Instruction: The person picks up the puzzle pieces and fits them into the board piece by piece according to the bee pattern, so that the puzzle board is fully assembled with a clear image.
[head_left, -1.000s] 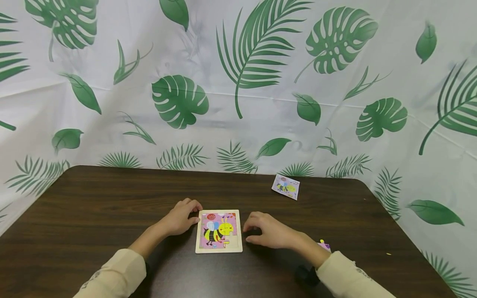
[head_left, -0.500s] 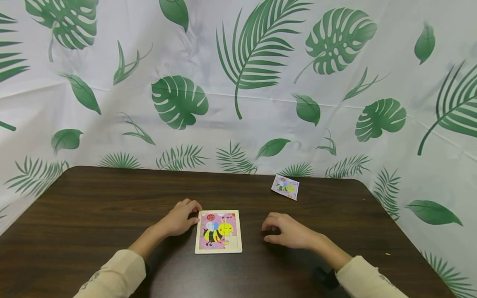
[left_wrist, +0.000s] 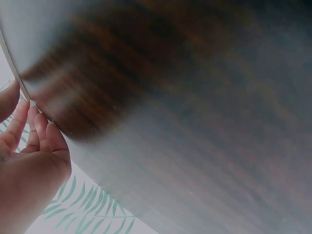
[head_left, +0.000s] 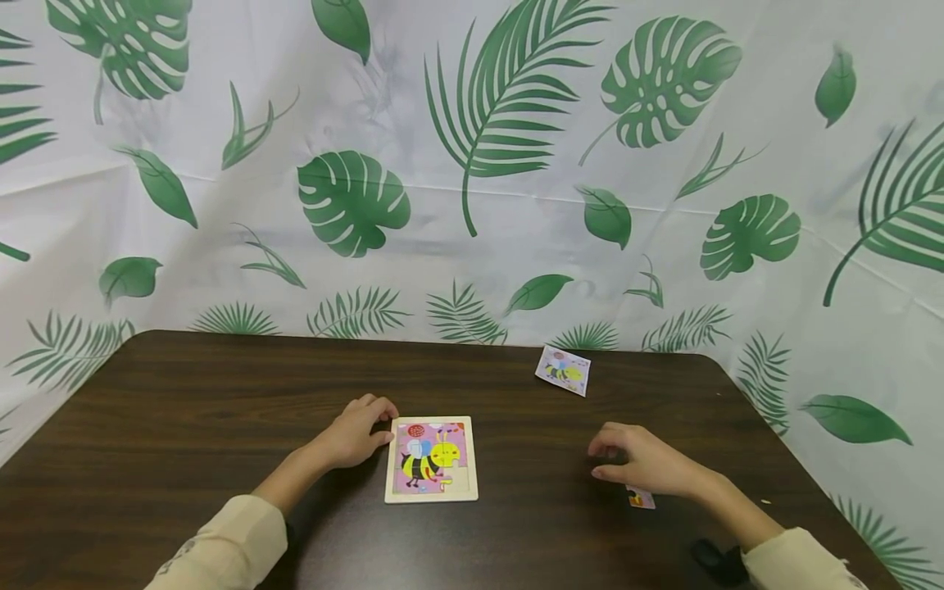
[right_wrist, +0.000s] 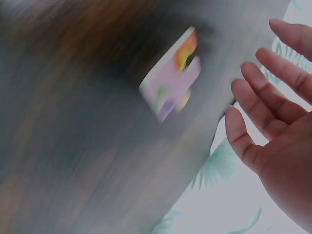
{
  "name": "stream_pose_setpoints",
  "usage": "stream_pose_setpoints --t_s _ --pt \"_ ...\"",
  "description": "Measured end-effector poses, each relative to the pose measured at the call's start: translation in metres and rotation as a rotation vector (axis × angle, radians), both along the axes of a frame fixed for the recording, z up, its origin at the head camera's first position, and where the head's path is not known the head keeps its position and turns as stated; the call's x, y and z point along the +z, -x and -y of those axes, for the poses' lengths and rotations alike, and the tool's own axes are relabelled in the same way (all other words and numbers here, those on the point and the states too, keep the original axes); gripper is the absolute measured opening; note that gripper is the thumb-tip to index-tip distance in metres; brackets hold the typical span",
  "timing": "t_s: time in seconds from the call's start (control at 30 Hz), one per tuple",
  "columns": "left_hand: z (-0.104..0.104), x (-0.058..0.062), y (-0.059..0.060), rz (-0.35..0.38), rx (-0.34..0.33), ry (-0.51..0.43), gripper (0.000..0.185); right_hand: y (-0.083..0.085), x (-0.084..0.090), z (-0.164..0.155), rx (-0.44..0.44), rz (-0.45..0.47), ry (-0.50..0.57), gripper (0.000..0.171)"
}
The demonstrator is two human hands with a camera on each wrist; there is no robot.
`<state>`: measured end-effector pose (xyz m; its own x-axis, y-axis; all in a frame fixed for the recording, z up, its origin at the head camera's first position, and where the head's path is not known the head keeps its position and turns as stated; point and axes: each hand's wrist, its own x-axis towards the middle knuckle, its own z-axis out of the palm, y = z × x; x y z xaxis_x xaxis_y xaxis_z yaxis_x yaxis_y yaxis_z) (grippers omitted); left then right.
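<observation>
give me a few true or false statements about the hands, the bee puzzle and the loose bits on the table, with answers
1. The left hand touches the left edge of the bee puzzle board. True.
2. The right hand rests on the puzzle board. False: it is well to the right of the board, above a loose puzzle piece on the table.
3. The right hand's fingers are spread, with nothing in its grip. True, as the right wrist view shows.
4. A small bee picture card lies near the table's far edge. True.
5. The puzzle board is held up off the table. False: it lies flat on it.
6. The card lies left of the board. False: it lies to its right, further back.
</observation>
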<state>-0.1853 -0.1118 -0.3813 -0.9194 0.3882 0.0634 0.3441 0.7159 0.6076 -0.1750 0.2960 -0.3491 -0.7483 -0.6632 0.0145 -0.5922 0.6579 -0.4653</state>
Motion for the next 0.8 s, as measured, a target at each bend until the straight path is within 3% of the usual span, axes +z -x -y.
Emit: stream_pose_setpoints --t_s 0.2,0.47,0.8 --pt "0.000 0.000 -0.001 0.003 0.006 0.006 0.016 -0.005 -0.001 -0.030 -0.016 -0.020 -0.017 0.020" --pt "0.000 0.000 0.000 -0.002 0.009 0.010 0.017 -0.010 -0.006 -0.054 -0.089 0.086 -0.073 0.023" --pt "-0.001 0.001 -0.001 0.003 0.010 -0.001 0.017 -0.018 -0.017 -0.066 0.000 -0.038 0.025 0.025"
